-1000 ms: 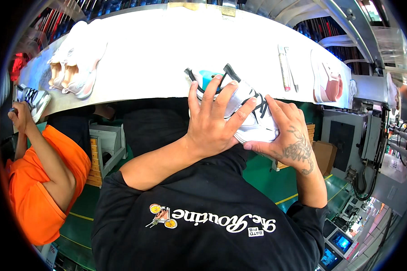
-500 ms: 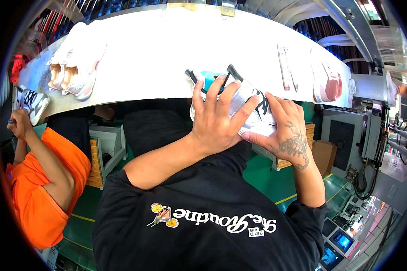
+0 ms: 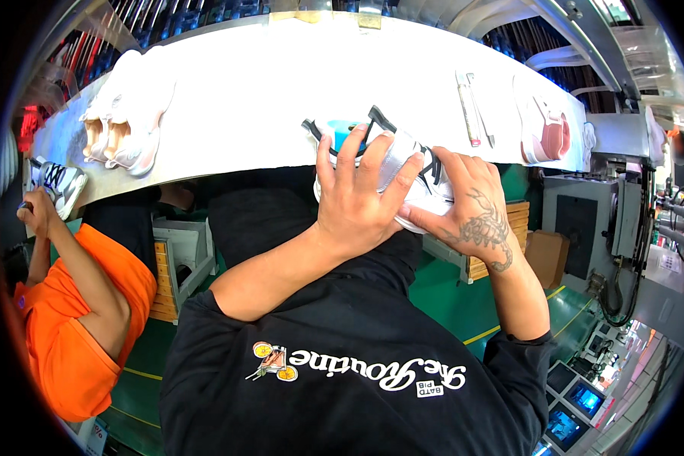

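Over the front edge of the white worktable, I hold a white sneaker with black laces, black trim at the collar and a bright blue lining. My left hand lies across its heel end and side, fingers spread and bent over the upper near the collar. At the laced front part, my right hand wraps round the shoe, with its thumb along the near side and its fingers on the far side. Both palms hide much of the shoe, and its sole is mostly out of sight.
Pale sneakers stand at the table's left; a white and pink shoe lies at the right. Near that shoe are a pen-like marker and a thin tool. On the left, a co-worker in orange holds a grey-white sneaker.
My hands and the sneaker have shifted slightly left in the picture, both hands keeping their hold. The co-worker's sneaker has moved a little down and to the right.
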The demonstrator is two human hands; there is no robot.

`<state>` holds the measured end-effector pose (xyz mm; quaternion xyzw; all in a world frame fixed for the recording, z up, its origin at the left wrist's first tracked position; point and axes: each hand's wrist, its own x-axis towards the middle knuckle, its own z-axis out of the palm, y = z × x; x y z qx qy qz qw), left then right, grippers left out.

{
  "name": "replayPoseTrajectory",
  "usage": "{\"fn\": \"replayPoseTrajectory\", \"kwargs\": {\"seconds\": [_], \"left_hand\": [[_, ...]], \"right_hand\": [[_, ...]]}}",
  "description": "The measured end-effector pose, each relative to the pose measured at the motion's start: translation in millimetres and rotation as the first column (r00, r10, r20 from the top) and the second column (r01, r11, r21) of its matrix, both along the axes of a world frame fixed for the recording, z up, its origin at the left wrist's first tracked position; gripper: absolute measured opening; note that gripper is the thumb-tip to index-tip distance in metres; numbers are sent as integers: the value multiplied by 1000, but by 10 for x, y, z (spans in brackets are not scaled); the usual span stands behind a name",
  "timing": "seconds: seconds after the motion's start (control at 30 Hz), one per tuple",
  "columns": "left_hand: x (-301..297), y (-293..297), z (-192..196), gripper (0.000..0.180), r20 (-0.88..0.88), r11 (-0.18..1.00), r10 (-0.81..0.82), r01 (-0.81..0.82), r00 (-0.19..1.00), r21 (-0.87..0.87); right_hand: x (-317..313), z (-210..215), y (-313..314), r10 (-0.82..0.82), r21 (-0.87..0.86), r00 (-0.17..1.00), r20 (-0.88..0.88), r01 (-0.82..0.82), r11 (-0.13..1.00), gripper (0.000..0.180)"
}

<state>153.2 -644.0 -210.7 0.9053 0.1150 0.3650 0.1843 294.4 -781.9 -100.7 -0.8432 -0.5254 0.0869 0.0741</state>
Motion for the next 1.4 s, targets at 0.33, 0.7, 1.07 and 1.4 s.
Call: {"fn": "replayPoseTrajectory", "kwargs": {"seconds": [0.33, 0.7, 1.07, 1.4], "left_hand": [[-99, 114, 82, 74, 127, 988, -55, 72, 990, -138], [-215, 255, 112, 83, 205, 973, -81, 121, 976, -195], [-316, 365, 49, 90, 200, 938, -169, 220, 965, -268], [-406, 598, 137, 90, 178, 873, -272, 321, 946, -369]], "right_hand": [[182, 535, -141, 124, -5, 944, -307, -132, 991, 95], [250, 405, -215, 267, 272, 812, -519, -139, 952, 83], [268, 312, -235, 363, 414, 681, -637, -95, 905, 53], [62, 411, -31, 392, 494, 757, -522, -106, 863, 53]]}}
